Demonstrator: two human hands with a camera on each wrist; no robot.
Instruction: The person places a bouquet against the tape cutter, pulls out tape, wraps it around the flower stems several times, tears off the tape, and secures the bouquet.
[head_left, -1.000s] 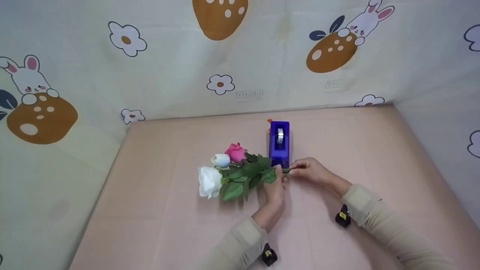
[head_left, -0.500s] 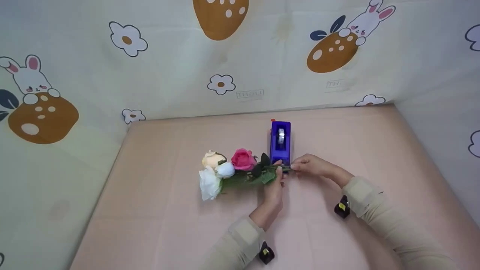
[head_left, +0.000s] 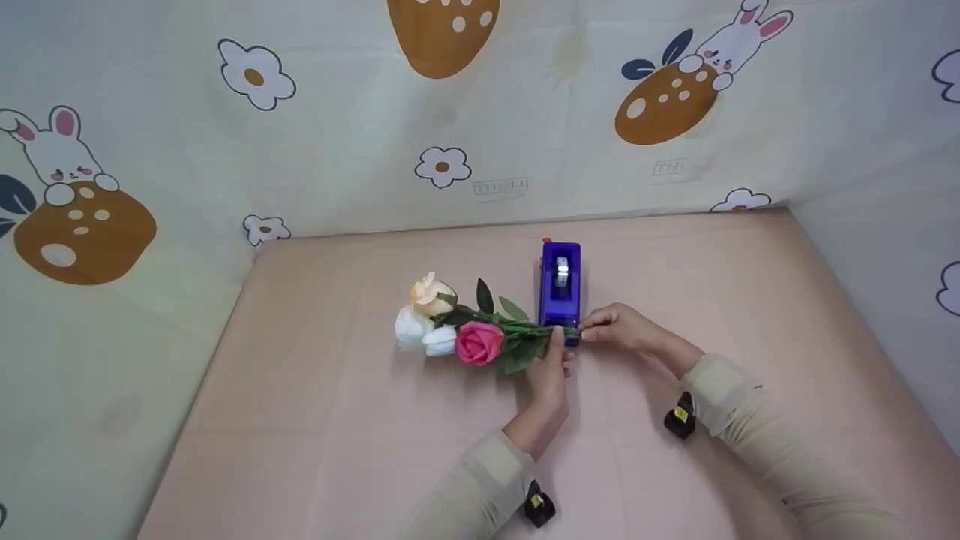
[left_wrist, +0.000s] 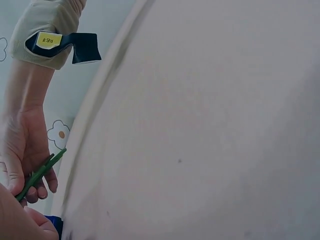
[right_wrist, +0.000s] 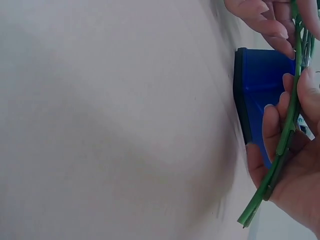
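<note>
A bunch of artificial flowers lies across my hands, heads to the left: a cream rose (head_left: 433, 294), a white rose (head_left: 411, 326), a pale blue-white bud (head_left: 440, 340) and a pink rose (head_left: 479, 343). My left hand (head_left: 549, 379) holds the bunch below the leaves, thumb on top. Farther down, my right hand (head_left: 626, 330) pinches the green stems (right_wrist: 286, 130), whose cut ends stick out past the palm in the right wrist view. A shiny clear patch shows on the stems between the hands. Just behind them stands a blue tape dispenser (head_left: 560, 289) with a roll inside.
A pinkish cloth (head_left: 337, 450) covers the table. Patterned sheeting (head_left: 525, 97) with rabbits and flowers hangs behind and at the sides. Something small and orange-red (head_left: 546, 241) peeks out beside the dispenser's far left corner.
The bunch has been turned about its stems: the pink rose has come round to the near side, the cream rose has appeared at the far side. Both hands stay near the same spot.
</note>
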